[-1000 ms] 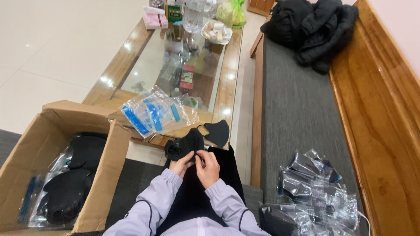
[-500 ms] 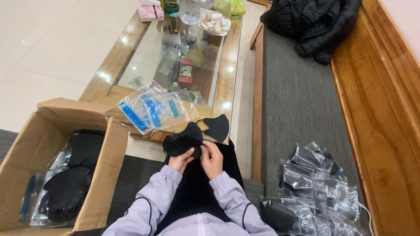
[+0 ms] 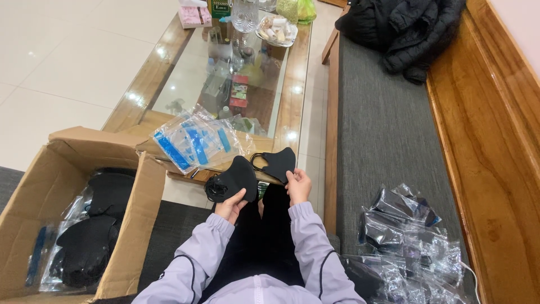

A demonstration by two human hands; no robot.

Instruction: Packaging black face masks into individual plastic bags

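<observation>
My left hand (image 3: 230,205) holds a black face mask (image 3: 233,179) up over my lap. My right hand (image 3: 298,185) grips the lower edge of a second black mask (image 3: 275,163) that rests on the near edge of the glass coffee table (image 3: 297,112). The two masks are apart, one in each hand. A stack of clear plastic bags with blue strips (image 3: 194,141) lies on the table corner just beyond the left mask. Both arms wear lilac sleeves.
An open cardboard box (image 3: 138,219) with bagged black masks stands at my left. A pile of bagged masks (image 3: 408,242) lies on the grey bench cushion at my right. A black jacket (image 3: 408,28) sits at the bench's far end. Jars, bottles and a dish crowd the table's far part.
My hands were together over one dark bundle in my lap. They have drawn apart, each with its own mask, the right one up to the table edge.
</observation>
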